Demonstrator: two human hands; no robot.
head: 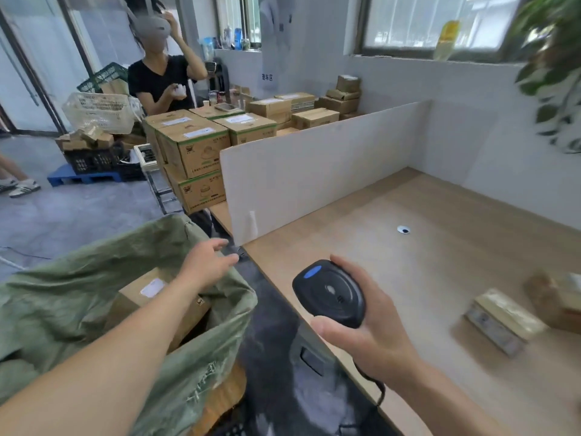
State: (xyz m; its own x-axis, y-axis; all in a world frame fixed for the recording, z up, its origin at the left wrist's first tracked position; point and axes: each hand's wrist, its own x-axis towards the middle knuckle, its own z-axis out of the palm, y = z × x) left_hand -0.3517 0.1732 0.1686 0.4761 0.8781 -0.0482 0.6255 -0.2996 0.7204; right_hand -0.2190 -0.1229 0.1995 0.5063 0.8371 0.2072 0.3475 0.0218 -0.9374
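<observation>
The right hand point(371, 335) grips the black scanner point(328, 292) over the desk's point(408, 278) near edge, ready for labels. The left hand point(207, 262), fingers loose and empty, reaches over the green sack point(63, 297) at left, probably for the box point(147, 297) inside.

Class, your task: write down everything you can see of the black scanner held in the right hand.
The scanner is a black handheld device, apparently plastic, with a rounded head that faces the camera. A blue oval spot sits near its top edge. The right hand grips it from below, thumb across the lower edge, fingers behind. It is held above the near edge of the wooden table. A dark cable trails from beneath the hand.
</observation>
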